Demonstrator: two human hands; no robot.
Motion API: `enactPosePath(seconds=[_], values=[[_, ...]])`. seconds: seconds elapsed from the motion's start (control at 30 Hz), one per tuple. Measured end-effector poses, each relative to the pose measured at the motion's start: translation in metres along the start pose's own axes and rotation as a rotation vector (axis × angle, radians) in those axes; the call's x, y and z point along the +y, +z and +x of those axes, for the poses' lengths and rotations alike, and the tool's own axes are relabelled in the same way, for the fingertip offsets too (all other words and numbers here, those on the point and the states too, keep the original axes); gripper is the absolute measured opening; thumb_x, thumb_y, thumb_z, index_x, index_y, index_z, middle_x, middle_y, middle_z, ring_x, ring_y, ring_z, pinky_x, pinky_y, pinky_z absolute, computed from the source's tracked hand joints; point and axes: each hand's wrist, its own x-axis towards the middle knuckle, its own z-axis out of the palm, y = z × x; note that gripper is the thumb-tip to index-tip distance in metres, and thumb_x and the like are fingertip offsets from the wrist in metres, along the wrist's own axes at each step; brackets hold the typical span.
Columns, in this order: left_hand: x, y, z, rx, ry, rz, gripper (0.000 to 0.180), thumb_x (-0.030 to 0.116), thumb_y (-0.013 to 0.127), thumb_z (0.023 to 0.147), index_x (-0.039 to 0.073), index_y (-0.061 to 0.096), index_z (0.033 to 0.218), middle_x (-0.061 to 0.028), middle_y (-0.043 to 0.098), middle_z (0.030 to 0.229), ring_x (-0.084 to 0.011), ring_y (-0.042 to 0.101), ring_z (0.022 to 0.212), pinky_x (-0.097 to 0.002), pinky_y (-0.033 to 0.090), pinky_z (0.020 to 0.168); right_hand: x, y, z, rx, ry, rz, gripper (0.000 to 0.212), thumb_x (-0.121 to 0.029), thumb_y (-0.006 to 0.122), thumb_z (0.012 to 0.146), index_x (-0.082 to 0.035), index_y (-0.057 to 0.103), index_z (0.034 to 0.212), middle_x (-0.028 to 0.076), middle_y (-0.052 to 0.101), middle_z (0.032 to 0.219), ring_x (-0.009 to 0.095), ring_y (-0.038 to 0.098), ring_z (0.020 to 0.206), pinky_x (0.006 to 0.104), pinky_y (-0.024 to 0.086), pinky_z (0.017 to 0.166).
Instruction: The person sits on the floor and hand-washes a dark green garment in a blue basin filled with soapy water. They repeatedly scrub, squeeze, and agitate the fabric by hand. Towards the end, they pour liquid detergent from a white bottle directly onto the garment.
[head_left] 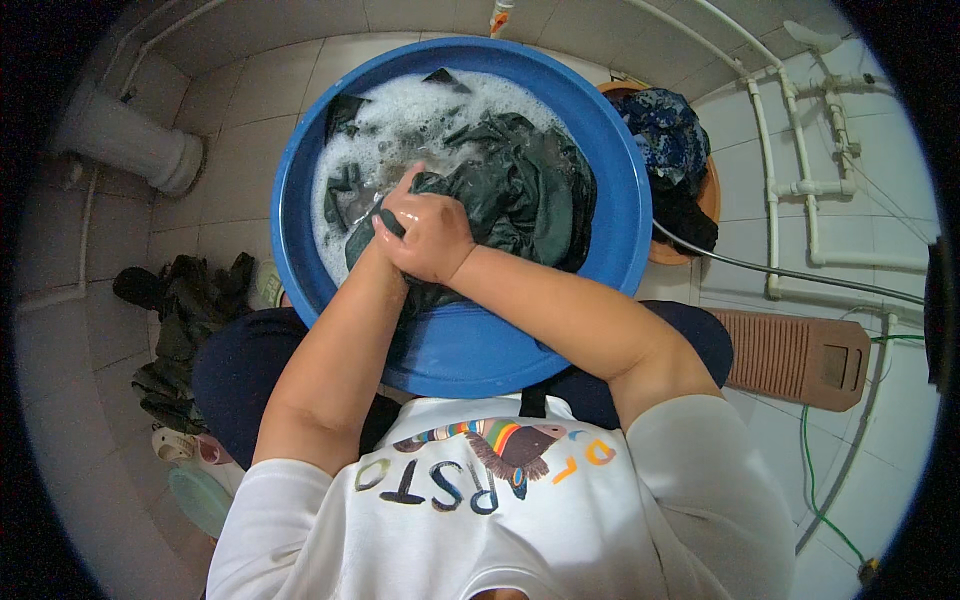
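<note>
A large round blue basin (610, 110) holds sudsy water and a soaked dark green garment (520, 185). White foam (400, 115) covers much of its left and far side, with dark folds of cloth poking through. Over the basin's near left part, my right hand (432, 238) lies across my left hand (392, 258), the two pressed together. My right hand is closed on the garment, and a small bit of dark green cloth shows between the fingers. Most of my left hand, its fingers included, is hidden beneath the right hand and cloth.
An orange tub (712, 200) with blue patterned and black clothes stands behind right. Beside my right knee lies a brown ridged washboard (790, 355). Dark clothes (190, 320) are heaped at left, near a white drainpipe (130, 140). A grey hose (800, 278) meets the basin's right rim.
</note>
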Motion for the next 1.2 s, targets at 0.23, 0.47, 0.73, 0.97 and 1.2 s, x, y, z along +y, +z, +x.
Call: enactPosePath(seconds=[0.23,0.47,0.73,0.97,1.2], values=[[0.020,0.047,0.013,0.411,-0.406,-0.241,0.035,0.029,0.049,0.082,0.002,0.053,0.104,-0.0134,0.057,0.095,-0.0242,0.055,0.088,-0.0387,0.044,0.078,0.071,-0.014,0.018,0.141,0.388,-0.260,0.030,-0.030,0.053,0.075,-0.003,0.057,0.061,0.022,0.056,0.069,0.039,0.055,0.063,0.0423,0.046,0.057],[0.008,0.013,0.017,0.342,-0.157,-0.100,0.035,0.025,0.044,0.085,0.004,0.049,0.112,-0.0138,0.056,0.099,-0.0256,0.054,0.089,-0.0380,0.043,0.079,0.035,-0.005,0.009,-0.011,0.047,0.031,0.027,-0.030,0.058,0.073,-0.003,0.057,0.066,0.019,0.056,0.070,0.037,0.055,0.066,0.0402,0.045,0.059],[0.047,0.036,0.029,0.857,0.071,-0.106,0.046,0.028,0.057,0.080,0.005,0.045,0.118,-0.0142,0.051,0.114,-0.0312,0.050,0.101,-0.0453,0.039,0.088,0.134,-0.035,0.037,-0.124,0.433,-0.367,0.064,-0.055,0.052,0.075,-0.004,0.045,0.113,0.015,0.055,0.106,0.033,0.053,0.097,0.0425,0.043,0.081],[0.004,-0.010,0.038,0.346,-0.076,1.028,0.047,0.008,0.061,0.068,0.003,0.051,0.114,-0.0194,0.053,0.112,-0.0327,0.050,0.105,-0.0366,0.039,0.087,0.141,-0.037,0.049,-0.745,0.697,-0.671,0.039,-0.040,0.058,0.075,-0.005,0.062,0.092,0.014,0.058,0.101,0.030,0.058,0.089,0.0396,0.046,0.075],[0.027,0.006,0.034,0.406,-0.250,-0.384,0.041,0.037,0.041,0.089,0.002,0.051,0.109,-0.0117,0.054,0.107,-0.0268,0.051,0.098,-0.0396,0.042,0.085,0.083,-0.011,0.021,-0.190,0.265,-0.094,0.032,-0.024,0.064,0.063,-0.007,0.060,0.089,0.007,0.053,0.104,0.026,0.052,0.094,0.0348,0.043,0.081]])
